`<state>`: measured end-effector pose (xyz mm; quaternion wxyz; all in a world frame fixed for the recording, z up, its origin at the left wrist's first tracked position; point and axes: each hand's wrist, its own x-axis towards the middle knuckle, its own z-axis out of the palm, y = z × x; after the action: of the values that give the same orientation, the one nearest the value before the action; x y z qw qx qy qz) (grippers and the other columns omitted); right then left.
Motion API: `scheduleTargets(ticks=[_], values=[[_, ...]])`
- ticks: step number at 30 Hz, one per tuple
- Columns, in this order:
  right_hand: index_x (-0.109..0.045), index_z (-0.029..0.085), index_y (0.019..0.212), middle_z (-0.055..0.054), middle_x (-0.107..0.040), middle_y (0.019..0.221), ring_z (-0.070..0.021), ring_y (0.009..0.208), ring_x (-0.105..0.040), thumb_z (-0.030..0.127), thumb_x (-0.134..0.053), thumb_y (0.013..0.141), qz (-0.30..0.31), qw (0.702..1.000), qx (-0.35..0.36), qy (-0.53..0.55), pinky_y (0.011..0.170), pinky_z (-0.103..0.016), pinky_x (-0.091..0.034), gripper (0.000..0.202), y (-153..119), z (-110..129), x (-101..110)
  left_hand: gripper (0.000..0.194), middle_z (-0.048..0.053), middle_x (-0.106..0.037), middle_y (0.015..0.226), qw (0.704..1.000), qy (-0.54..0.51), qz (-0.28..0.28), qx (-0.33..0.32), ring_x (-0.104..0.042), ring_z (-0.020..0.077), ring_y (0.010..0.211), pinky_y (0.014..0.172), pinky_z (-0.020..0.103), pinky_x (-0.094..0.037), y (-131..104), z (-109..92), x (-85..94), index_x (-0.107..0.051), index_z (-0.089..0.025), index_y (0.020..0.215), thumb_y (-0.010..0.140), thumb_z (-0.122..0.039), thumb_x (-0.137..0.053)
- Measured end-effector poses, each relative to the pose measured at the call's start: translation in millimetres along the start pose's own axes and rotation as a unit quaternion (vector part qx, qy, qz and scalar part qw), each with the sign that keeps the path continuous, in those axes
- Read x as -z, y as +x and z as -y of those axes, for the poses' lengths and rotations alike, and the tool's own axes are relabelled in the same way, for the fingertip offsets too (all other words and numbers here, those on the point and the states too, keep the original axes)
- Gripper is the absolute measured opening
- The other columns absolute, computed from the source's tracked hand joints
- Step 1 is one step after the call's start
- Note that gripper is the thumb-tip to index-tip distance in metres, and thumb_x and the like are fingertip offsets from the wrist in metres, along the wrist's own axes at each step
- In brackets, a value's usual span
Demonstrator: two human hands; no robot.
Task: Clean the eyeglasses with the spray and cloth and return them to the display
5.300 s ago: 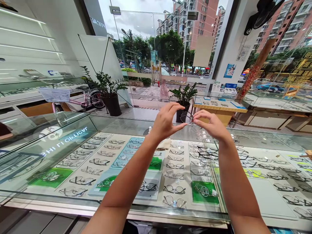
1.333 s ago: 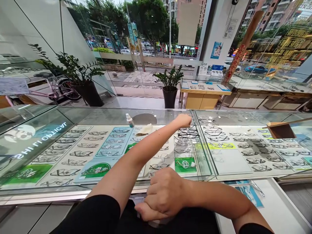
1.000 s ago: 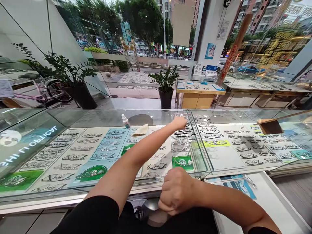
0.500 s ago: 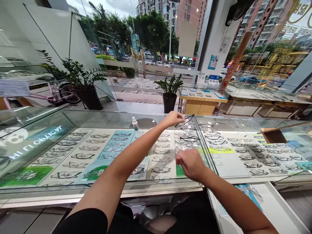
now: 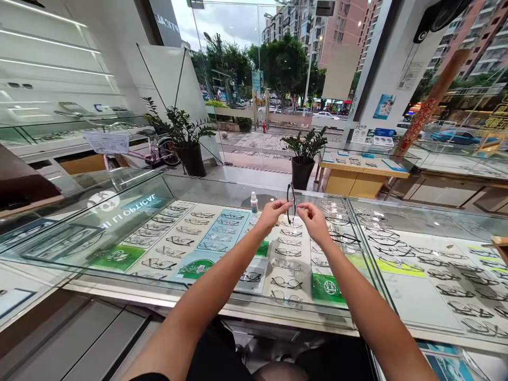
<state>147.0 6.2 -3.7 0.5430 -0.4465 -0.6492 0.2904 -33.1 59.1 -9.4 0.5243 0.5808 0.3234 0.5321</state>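
A dark-framed pair of glasses [image 5: 291,197] is held up on edge above the glass counter. My left hand [image 5: 273,216] pinches it from the left, with thumb and fingers pressed together at the frame. From the other side my right hand [image 5: 315,219] has its fingertips closed at the frame's right edge. Part of the glasses is hidden by the fingers. Another black pair of glasses [image 5: 344,238] lies to the right of my right hand. Behind my left hand stands a small white spray bottle [image 5: 254,203].
The glass display counter [image 5: 222,293] spans the front, with rows of eyeglasses inside. A green card [image 5: 327,288] lies in it below my right forearm. Potted plants [image 5: 304,172] stand beyond, before the window. A wooden-fronted display table [image 5: 349,180] is at the back right.
The view has swung left. My left hand has drawn the glasses in from the far side and turned them on edge. My right hand has risen from the counter front to meet them.
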Motion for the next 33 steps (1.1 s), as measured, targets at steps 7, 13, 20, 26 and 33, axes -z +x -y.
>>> scheduleTargets(ticks=[7,13,20,26,33], values=[[-0.067,0.02,0.092,0.007,-0.038,0.058,-0.013,0.056,-0.033,0.056,-0.068,0.091,0.027,0.998,-0.038,0.038,0.056,-0.03,-0.024,0.035,-12,-20,-5,0.037,0.006,-0.074,0.097,0.997,-0.032,0.044,0.047,-0.063,0.0215,0.097,0.097,0.036,-0.047,-15,12,-3.6,-0.078,-0.019,0.079,0.069,-0.052,-0.09],[-0.067,0.02,0.088,0.007,-0.039,0.058,-0.0122,0.056,-0.032,0.054,-0.071,0.089,0.02,0.996,-0.053,0.066,0.055,-0.029,-0.025,0.035,-10,-28,-5,0.04,0.007,-0.078,0.101,0.997,-0.017,0.044,0.059,-0.067,0.0234,0.104,0.1,0.037,-0.049,-16,13,-3.5,-0.08,-0.02,0.091,0.072,-0.055,-0.087],[-0.073,0.019,0.085,0.004,-0.045,0.061,-0.0136,0.06,-0.034,0.054,-0.072,0.088,0.027,0.996,-0.055,0.062,0.057,-0.03,-0.029,0.035,-7,-30,0,0.043,0.009,-0.077,0.103,0.997,0.015,0.048,0.058,-0.067,0.0233,0.105,0.097,0.036,-0.051,-16,14,-1.9,-0.077,-0.019,0.094,0.076,-0.058,-0.083],[-0.073,0.019,0.084,0.006,-0.04,0.057,-0.0135,0.057,-0.033,0.056,-0.072,0.087,0.019,0.996,-0.066,0.055,0.056,-0.03,-0.028,0.037,-7,-21,3,0.041,0.005,-0.073,0.102,0.998,0.015,0.047,0.05,-0.063,0.0164,0.091,0.091,0.032,-0.053,-16,20,-0.5,-0.071,-0.02,0.096,0.084,-0.059,-0.075],[-0.07,0.022,0.093,0.004,-0.056,0.054,-0.0158,0.052,-0.048,0.051,-0.058,0.099,-0.078,0.987,-0.026,-0.135,0.06,-0.031,-0.034,0.033,-9,-16,15,0.037,0.006,-0.072,0.103,0.997,0.066,0.03,0.025,-0.065,0.0184,0.097,0.091,0.032,-0.05,-14,23,4.6,-0.067,-0.02,0.097,0.09,-0.056,-0.068]])
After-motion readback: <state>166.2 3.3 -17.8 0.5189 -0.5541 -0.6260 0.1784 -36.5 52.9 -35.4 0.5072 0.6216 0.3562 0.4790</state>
